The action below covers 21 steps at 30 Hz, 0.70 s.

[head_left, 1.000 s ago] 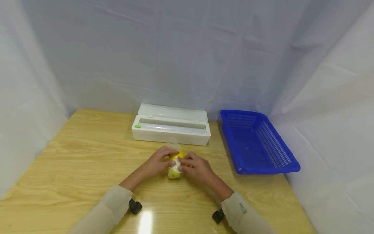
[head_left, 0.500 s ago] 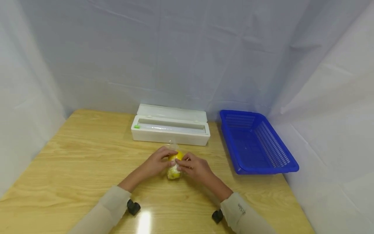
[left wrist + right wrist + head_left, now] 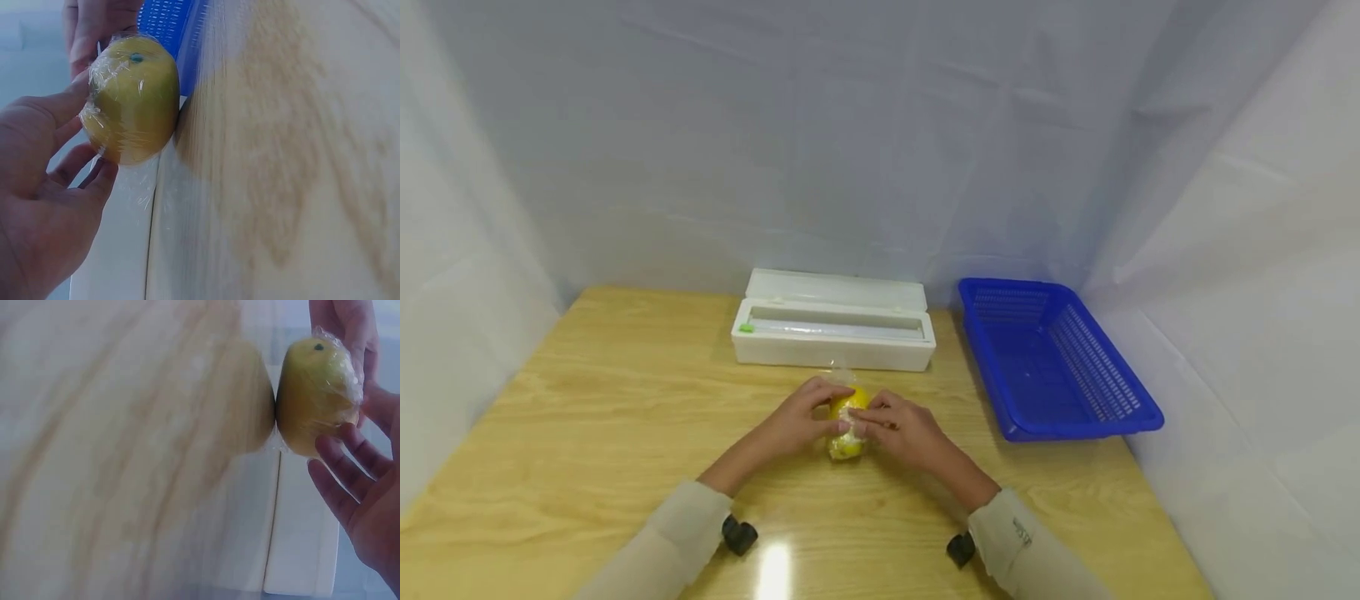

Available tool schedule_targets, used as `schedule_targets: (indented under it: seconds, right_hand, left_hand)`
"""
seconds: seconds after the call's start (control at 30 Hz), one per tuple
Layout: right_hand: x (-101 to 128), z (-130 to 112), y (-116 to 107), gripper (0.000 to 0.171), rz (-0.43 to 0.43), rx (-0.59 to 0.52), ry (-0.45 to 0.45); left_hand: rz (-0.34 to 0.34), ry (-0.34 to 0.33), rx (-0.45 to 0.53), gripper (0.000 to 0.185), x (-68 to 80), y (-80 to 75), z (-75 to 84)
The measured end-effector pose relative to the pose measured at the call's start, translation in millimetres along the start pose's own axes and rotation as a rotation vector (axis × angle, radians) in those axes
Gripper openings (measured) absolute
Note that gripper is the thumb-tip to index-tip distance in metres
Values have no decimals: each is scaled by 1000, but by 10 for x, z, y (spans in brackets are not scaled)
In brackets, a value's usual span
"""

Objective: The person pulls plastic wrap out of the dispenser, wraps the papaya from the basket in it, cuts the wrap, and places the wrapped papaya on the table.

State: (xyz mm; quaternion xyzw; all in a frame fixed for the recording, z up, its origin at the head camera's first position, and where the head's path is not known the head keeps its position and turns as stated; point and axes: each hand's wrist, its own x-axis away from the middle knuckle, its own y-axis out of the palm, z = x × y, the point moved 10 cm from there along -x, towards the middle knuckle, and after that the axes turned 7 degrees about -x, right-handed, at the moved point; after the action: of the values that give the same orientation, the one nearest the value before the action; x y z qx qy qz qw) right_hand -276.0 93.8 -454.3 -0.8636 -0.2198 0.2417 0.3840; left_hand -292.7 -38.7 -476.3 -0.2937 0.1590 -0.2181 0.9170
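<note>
A yellow fruit [image 3: 847,406] with a green stem end sits on the wooden table, wrapped in clear cling film [image 3: 103,75]. Glare shows on the wrinkled film, and a loose bit stands out past the fruit's far end. My left hand [image 3: 797,422] holds the fruit from the left, thumb on its near upper side and fingers around the far side. From the right, my right hand [image 3: 902,425] brings thumb and index finger together on top, pinching the film there. Its other fingertips touch the fruit's side in the right wrist view.
Just behind the hands stands a white cling-film box [image 3: 833,354], its lid raised, with a roll inside and a green slider [image 3: 747,328] at the left. A blue plastic basket [image 3: 1037,375] is at the right. White sheeting [image 3: 850,150] surrounds the table [image 3: 587,417].
My right fingertips have shifted slightly to the left over the top of the fruit. The left hand keeps its hold, and the head view has moved a little.
</note>
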Motion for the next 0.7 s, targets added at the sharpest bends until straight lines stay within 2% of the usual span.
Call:
schedule_targets:
  seconds: [0.07,0.17,0.27,0.37,0.47,0.57,0.63,0.7]
  right_hand:
    - [-14,133,-37,33,29,-102,116]
    - [-48,319,-106,38,122,-263,248]
    - [-104,478,-118,43,178,-360,340]
    - [-155,575,-81,47,169,-397,390]
    - [-208,549,-68,46,130,-366,326]
    - [-250,385,-99,41,94,-258,150]
    - [-250,253,-137,35,95,-149,23]
    - [-234,147,-165,29,108,-53,-67]
  left_hand:
    - [-3,-7,-1,54,-1,3,3]
    - [-14,-22,-2,55,1,4,6]
    - [-31,-40,0,56,12,-1,4]
    - [-64,-59,25,57,19,8,10]
    - [-103,-77,45,58,20,22,27]
    - [-117,-67,18,55,13,7,58]
    - [-109,-51,-9,52,10,-28,72]
    - [-93,-41,-23,50,7,-74,72]
